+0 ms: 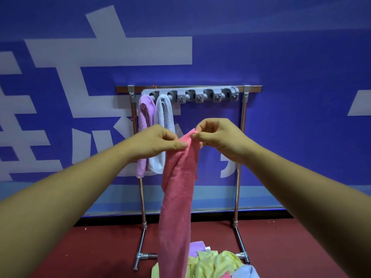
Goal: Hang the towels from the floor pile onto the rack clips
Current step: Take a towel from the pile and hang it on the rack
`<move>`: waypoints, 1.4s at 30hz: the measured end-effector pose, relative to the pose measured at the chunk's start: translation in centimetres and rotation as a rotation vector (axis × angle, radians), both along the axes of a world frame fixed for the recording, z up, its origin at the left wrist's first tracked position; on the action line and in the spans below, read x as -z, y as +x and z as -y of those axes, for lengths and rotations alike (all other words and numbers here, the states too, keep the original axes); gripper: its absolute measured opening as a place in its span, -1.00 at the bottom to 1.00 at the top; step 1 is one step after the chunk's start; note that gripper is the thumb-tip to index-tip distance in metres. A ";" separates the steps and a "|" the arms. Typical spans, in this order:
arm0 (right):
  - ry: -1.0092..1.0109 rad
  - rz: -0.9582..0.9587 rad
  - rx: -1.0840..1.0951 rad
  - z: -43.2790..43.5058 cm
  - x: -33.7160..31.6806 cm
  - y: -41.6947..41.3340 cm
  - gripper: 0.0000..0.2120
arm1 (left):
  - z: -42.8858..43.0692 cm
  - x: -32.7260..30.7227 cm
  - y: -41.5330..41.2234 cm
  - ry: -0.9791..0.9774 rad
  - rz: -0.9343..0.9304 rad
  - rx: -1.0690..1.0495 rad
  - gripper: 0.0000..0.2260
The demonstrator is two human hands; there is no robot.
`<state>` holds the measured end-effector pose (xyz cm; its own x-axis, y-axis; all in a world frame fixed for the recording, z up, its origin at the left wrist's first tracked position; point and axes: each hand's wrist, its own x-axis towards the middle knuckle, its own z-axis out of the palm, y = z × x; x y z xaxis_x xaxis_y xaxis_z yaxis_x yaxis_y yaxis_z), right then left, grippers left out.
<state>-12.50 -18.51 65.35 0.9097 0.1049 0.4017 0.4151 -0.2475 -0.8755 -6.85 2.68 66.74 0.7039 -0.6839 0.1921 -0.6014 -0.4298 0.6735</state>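
Head view: both hands [160, 142] [215, 137] pinch pink towel [177, 197] top edge.

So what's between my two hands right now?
The top edge of the pink towel, pinched by the left hand and right hand; the rest hangs toward the pile. Head view.

Backdrop: deep blue wall banner [281, 57], large white block characters [108, 49], pale blue lower band [261, 195], black base strip [261, 214]. Flooring: dark red floor [281, 247].
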 end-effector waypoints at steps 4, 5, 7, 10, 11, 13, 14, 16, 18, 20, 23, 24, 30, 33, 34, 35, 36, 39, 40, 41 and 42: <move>0.021 0.020 0.105 1.6 0.0 0.2 -0.92 | -1.1 0.2 0.5 0.162 0.037 0.022 -0.67; 0.009 0.021 0.140 2.1 0.1 0.3 -0.92 | -1.5 0.3 0.9 0.201 0.064 0.001 -0.66; -0.041 0.023 0.214 3.2 0.4 0.5 -0.91 | -2.0 0.5 1.5 0.207 0.109 -0.108 -0.62; -0.144 0.013 0.299 4.5 1.1 0.5 -0.91 | -2.4 0.2 2.0 0.169 0.255 -0.301 -0.71; -0.158 0.007 0.310 4.8 1.3 0.4 -0.91 | -2.3 0.1 2.1 0.158 0.298 -0.323 -0.76; -0.185 -0.002 0.338 5.2 1.5 0.4 -0.92 | -2.1 -0.2 1.9 0.163 0.371 -0.357 -0.79; -0.198 -0.002 0.359 5.2 1.5 0.4 -0.91 | -1.9 -0.3 1.8 0.159 0.396 -0.374 -0.80; -0.179 0.011 0.391 5.0 0.8 0.4 -0.90 | -1.6 -0.7 1.9 0.072 0.417 -0.392 -0.81; -0.021 0.025 0.365 4.6 -0.3 0.4 -0.86 | -1.3 -1.4 1.9 -0.149 0.299 -0.338 -0.81; 0.252 -0.017 0.234 4.5 -1.5 0.2 -0.80 | -1.4 -2.2 1.9 -0.428 0.011 -0.212 -0.80; 0.171 -0.048 0.234 4.7 -1.7 0.3 -0.81 | -2.0 -2.5 2.4 -0.319 0.019 -0.251 -0.77; 0.051 -0.035 0.292 4.6 -1.5 0.3 -0.82 | -2.1 -2.5 2.6 -0.188 0.118 -0.309 -0.80; 0.010 0.060 0.362 4.1 -1.6 0.4 -0.86 | -2.4 -2.6 2.8 -0.078 0.319 -0.395 -0.82; -0.024 0.076 0.363 4.2 -1.8 0.6 -0.85 | -2.6 -2.8 2.7 -0.083 0.344 -0.392 -0.81; -0.031 0.081 0.366 4.2 -1.8 0.7 -0.84 | -2.6 -2.8 2.6 -0.077 0.339 -0.388 -0.82; -0.035 0.086 0.371 4.1 -1.8 0.6 -0.83 | -2.6 -2.8 2.6 -0.068 0.336 -0.383 -0.80; -0.040 0.092 0.376 4.1 -1.9 0.6 -0.83 | -2.6 -2.8 2.6 -0.061 0.329 -0.383 -0.77; -0.038 0.110 0.374 4.1 -1.9 0.6 -0.83 | -2.6 -2.8 2.7 -0.105 0.244 -0.378 -0.81; -0.026 0.118 0.366 4.1 -1.9 0.6 -0.85 | -2.7 -2.8 2.7 -0.116 0.226 -0.366 -0.85; -0.014 0.120 0.358 4.1 -1.9 0.6 -0.88 | -2.8 -2.9 2.7 -0.120 0.220 -0.353 -0.89; -0.010 0.116 0.354 4.2 -1.9 0.6 -0.88 | -2.9 -2.9 2.6 -0.120 0.219 -0.335 -0.92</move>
<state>-11.93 -22.69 67.26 0.8389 -0.2033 0.5048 0.3989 -0.4015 -0.8245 -4.21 5.53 69.64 0.8176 -0.3874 0.4260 -0.5758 -0.5525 0.6027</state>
